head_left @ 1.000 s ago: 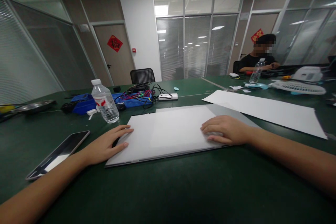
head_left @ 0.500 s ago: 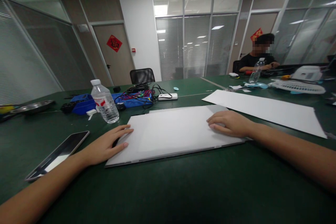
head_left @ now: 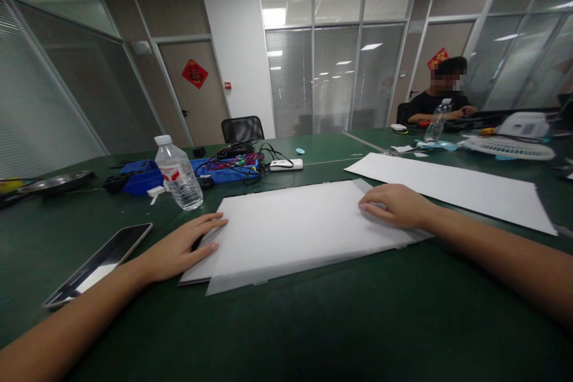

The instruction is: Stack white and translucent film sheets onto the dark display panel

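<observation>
A thin white translucent sheet (head_left: 286, 227) lies on a flat white panel (head_left: 194, 273). The sheet sits slightly askew, its near edge hanging past the panel's front edge. My left hand (head_left: 183, 248) rests at the left side, thumb and fingers spread, fingertips on the left margin of the sheet and panel. On the sheet's right part lies my right hand (head_left: 394, 206), palm down, with fingers a little bent and fingertips touching the surface. The undersides of the right fingers are hidden. Dark strips of the panel's frame show along its far edge.
A tablet-like device (head_left: 101, 265) lies by my left forearm. Beyond stand a water bottle (head_left: 178, 173) and a blue tray of cables (head_left: 230, 170). A long white sheet (head_left: 452, 188) lies at the right. Farther off are a white fan (head_left: 510, 146), another bottle (head_left: 439, 122) and a seated person (head_left: 441, 98).
The translucent sheet has slid toward me and turned slightly, so its near edge now overhangs the panel. My right hand has shifted a little right and nearer; my left hand stays put.
</observation>
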`<act>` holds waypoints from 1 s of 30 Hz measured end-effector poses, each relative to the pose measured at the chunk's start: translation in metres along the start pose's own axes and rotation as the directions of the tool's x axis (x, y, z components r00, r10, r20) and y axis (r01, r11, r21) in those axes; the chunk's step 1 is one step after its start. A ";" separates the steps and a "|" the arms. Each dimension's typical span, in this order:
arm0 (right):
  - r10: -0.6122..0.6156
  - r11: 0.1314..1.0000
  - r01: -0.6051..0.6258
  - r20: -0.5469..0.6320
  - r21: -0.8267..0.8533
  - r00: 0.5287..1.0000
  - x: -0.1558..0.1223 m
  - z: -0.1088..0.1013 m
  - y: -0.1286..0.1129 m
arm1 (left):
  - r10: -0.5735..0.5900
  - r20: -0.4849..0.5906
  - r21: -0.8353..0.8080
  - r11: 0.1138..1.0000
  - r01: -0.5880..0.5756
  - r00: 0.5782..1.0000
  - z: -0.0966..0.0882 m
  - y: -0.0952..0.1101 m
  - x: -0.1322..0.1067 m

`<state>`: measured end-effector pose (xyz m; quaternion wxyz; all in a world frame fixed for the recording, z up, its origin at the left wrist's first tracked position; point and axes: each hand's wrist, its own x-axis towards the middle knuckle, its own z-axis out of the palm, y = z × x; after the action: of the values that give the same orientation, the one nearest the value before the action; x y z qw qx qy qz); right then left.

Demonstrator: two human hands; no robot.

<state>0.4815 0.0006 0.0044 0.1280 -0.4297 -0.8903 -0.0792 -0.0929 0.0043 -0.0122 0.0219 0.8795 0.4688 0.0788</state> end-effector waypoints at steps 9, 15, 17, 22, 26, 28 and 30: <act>-0.010 1.000 0.010 0.038 -0.003 0.999 0.006 0.005 -0.028 | -0.008 0.027 -0.015 1.000 0.008 1.000 0.000 0.001 -0.001; -0.033 0.999 0.033 0.029 -0.010 0.999 0.008 0.003 -0.048 | -0.005 0.031 -0.024 1.000 0.006 1.000 -0.001 0.002 0.000; -0.041 0.999 0.041 0.042 0.006 0.998 0.008 0.003 -0.050 | -0.003 0.039 -0.031 0.999 0.005 0.999 -0.001 0.002 0.000; -0.042 0.996 0.040 0.023 0.077 0.999 0.007 0.005 -0.048 | -0.002 0.024 -0.031 1.000 0.003 1.000 0.000 0.001 0.001; -0.015 0.994 0.012 0.026 0.107 1.000 0.006 0.007 -0.040 | -0.028 0.018 -0.039 0.999 0.029 0.999 0.000 0.002 0.002; 0.005 0.994 -0.008 0.028 0.105 1.000 0.006 0.008 -0.033 | -0.045 0.023 -0.050 0.998 0.046 0.999 0.000 0.003 0.003; 0.029 0.996 -0.029 0.006 0.090 1.000 0.006 0.010 -0.023 | -0.055 0.021 -0.058 0.997 0.056 0.998 -0.001 0.004 0.004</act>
<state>0.4585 -0.0062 -0.0037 0.1464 -0.4364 -0.8870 -0.0363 -0.0878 0.0054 -0.0107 0.0543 0.8660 0.4901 0.0833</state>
